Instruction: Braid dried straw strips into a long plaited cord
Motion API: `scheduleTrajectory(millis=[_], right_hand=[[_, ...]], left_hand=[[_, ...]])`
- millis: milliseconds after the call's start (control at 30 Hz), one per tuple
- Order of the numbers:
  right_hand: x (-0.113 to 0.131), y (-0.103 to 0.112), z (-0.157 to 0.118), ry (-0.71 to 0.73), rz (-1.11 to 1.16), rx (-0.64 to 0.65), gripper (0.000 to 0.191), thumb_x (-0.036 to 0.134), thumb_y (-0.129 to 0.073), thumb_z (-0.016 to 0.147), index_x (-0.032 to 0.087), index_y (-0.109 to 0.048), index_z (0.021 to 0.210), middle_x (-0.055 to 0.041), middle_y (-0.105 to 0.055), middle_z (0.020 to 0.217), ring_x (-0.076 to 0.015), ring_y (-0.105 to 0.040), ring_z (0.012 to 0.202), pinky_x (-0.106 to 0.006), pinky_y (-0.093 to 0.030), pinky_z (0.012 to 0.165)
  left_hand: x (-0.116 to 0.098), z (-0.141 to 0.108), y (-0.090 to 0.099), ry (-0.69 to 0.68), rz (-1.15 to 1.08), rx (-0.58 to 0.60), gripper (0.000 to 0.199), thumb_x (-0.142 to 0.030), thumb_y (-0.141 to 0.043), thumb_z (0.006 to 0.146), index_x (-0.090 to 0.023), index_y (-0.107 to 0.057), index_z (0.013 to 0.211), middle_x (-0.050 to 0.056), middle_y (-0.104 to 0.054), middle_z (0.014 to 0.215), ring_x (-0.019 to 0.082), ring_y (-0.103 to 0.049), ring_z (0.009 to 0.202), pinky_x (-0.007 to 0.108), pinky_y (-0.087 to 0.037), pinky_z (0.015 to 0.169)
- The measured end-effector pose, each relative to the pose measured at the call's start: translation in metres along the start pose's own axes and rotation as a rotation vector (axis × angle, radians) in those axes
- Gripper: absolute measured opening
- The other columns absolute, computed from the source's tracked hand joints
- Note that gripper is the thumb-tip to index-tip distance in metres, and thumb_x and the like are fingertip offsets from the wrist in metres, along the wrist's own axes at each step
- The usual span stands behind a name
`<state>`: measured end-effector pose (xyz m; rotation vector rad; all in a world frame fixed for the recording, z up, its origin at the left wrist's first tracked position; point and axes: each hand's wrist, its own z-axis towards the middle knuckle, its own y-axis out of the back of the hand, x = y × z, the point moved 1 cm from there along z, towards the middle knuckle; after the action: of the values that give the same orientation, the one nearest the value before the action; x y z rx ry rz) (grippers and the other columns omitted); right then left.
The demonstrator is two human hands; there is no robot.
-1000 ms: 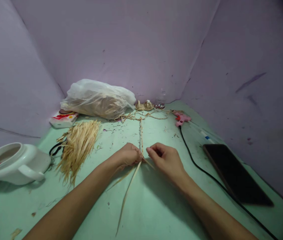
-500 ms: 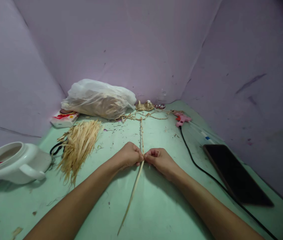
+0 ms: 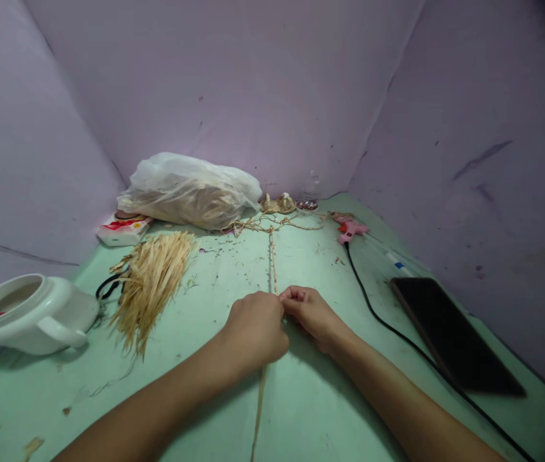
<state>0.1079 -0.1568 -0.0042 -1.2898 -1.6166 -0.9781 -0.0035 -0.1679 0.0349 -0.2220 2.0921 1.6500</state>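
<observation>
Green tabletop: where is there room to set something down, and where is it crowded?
Mostly bare: between the braided cord and black cable, beyond the right hand; also in front of the white pot, bar a few scraps. Crowded: along the back, with the plastic bag and tangled cords.

Craft corner: glue gun (image 3: pixel 352 230), straw bundle (image 3: pixel 156 279)

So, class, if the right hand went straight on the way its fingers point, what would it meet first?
Probably the left hand, close in front of the right hand; the cord runs down to that same spot, and depth there is hard to judge.
</observation>
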Motion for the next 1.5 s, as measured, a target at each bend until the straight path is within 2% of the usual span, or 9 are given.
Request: scheduleTrajectory(millis=[100, 200, 333, 433, 567, 1000, 1167, 1300, 1500], right_hand=[[0.0, -0.001, 0.0, 0.01, -0.001, -0.019, 0.002, 0.015, -0.049, 0.061, 0.016, -0.048, 0.061, 0.0075, -0.038, 0.044, -0.0043, -0.027, 0.038, -0.019, -0.019, 0.04], [-0.001, -0.001, 0.001, 0.023, 0.001, -0.021, 0.003, 0.016, -0.05, 0.062, 0.016, -0.048, 0.062, 0.0063, -0.042, 0.046, -0.005, -0.029, 0.04, -0.02, -0.021, 0.041], [-0.004, 0.001, 0.004, 0.032, 0.034, 0.051, 0.005, 0.019, -0.051, 0.063, 0.016, -0.048, 0.059, 0.0057, -0.043, 0.046, -0.0048, -0.028, 0.039, -0.02, -0.019, 0.041], [-0.006, 0.002, 0.006, 0.053, 0.089, 0.09, 0.005, 0.018, -0.052, 0.063, 0.015, -0.049, 0.059, 0.0048, -0.045, 0.047, -0.0048, -0.032, 0.041, -0.02, -0.022, 0.043], [-0.009, 0.002, 0.01, 0.076, 0.139, 0.145, 0.006, 0.019, -0.053, 0.064, 0.015, -0.05, 0.062, 0.0013, -0.052, 0.052, -0.0079, -0.044, 0.049, -0.021, -0.031, 0.05], [0.0, 0.015, 0.001, 0.578, -0.775, 0.013, 0.014, 0.015, -0.044, 0.075, 0.016, -0.058, 0.074, -0.002, -0.059, 0.065, -0.0105, -0.047, 0.057, -0.022, -0.031, 0.054], [0.003, 0.01, -0.004, 0.44, -0.847, -0.148, 0.014, 0.02, -0.047, 0.072, 0.017, -0.061, 0.068, -0.0036, -0.061, 0.064, -0.0118, -0.048, 0.056, -0.023, -0.029, 0.051], [0.004, 0.006, -0.008, 0.263, -0.757, -0.151, 0.014, 0.021, -0.048, 0.07, 0.016, -0.06, 0.062, -0.0024, -0.061, 0.056, -0.0108, -0.047, 0.05, -0.022, -0.026, 0.046], [0.005, -0.001, -0.018, 0.431, -0.901, -0.16, 0.015, 0.02, -0.048, 0.071, 0.017, -0.06, 0.062, -0.0032, -0.061, 0.057, -0.0103, -0.047, 0.049, -0.023, -0.025, 0.047]], left_hand=[[-0.006, -0.005, -0.004, -0.041, 0.013, -0.018, 0.016, -0.007, -0.054, 0.051, -0.017, -0.043, 0.045, -0.003, -0.025, 0.045, 0.014, -0.04, 0.049, 0.026, -0.026, 0.052], [0.001, 0.001, 0.004, -0.057, -0.053, 0.083, 0.018, -0.012, -0.056, 0.055, -0.016, -0.043, 0.042, -0.003, -0.029, 0.041, 0.012, -0.039, 0.046, 0.025, -0.026, 0.05], [0.017, 0.018, 0.019, 0.151, -0.409, 0.107, 0.012, -0.02, -0.05, 0.065, -0.014, -0.054, 0.056, 0.0, -0.047, 0.048, 0.01, -0.042, 0.039, 0.023, -0.027, 0.042], [0.021, 0.027, 0.014, 0.321, -0.797, 0.281, 0.009, -0.015, -0.047, 0.066, -0.011, -0.056, 0.068, 0.003, -0.056, 0.06, 0.008, -0.045, 0.037, 0.02, -0.028, 0.037], [0.022, 0.03, -0.001, 0.323, -1.016, 0.499, 0.011, -0.016, -0.048, 0.068, -0.009, -0.054, 0.062, 0.002, -0.052, 0.053, 0.007, -0.045, 0.038, 0.018, -0.03, 0.036], [0.028, 0.035, -0.001, 0.215, -0.681, 0.252, 0.008, -0.007, -0.048, 0.054, -0.012, -0.051, 0.049, -0.004, -0.036, 0.036, 0.005, -0.028, 0.033, 0.02, -0.017, 0.037], [0.033, 0.039, -0.013, 0.187, -0.662, 0.182, 0.005, -0.008, -0.051, 0.051, -0.011, -0.052, 0.048, -0.004, -0.037, 0.038, 0.005, -0.029, 0.036, 0.021, -0.017, 0.038], [0.028, 0.036, -0.012, 0.228, -0.663, 0.151, 0.011, -0.006, -0.048, 0.05, -0.013, -0.045, 0.043, -0.005, -0.032, 0.034, 0.005, -0.027, 0.034, 0.021, -0.016, 0.037], [0.017, 0.028, -0.002, 0.346, -0.756, 0.204, 0.016, -0.007, -0.045, 0.053, -0.014, -0.04, 0.04, -0.004, -0.033, 0.032, 0.005, -0.026, 0.03, 0.02, -0.015, 0.034]])
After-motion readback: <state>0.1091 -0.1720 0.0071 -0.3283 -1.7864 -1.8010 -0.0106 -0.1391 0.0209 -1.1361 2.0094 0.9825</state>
